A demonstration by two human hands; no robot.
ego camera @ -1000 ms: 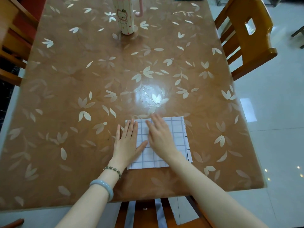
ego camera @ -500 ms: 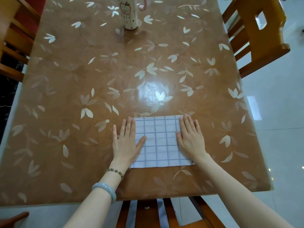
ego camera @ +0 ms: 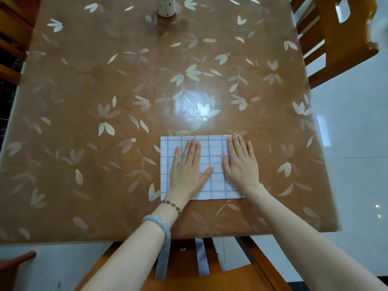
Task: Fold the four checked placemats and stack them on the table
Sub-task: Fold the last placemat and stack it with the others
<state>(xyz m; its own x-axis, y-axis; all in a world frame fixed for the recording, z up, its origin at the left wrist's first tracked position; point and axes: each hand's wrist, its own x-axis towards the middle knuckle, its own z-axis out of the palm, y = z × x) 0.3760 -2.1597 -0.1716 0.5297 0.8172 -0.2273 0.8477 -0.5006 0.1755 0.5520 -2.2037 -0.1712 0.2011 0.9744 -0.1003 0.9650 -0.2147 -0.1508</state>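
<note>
Folded checked placemat point(ego camera: 212, 152) under both flat palms, left hand point(ego camera: 186, 171), right hand point(ego camera: 241, 164), fingers straight

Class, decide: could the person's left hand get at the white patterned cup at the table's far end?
Probably only by leaning forward. Nothing stands between the left hand, flat on the folded white checked placemat, and the white patterned cup, but it sits far across the brown floral table.
</note>
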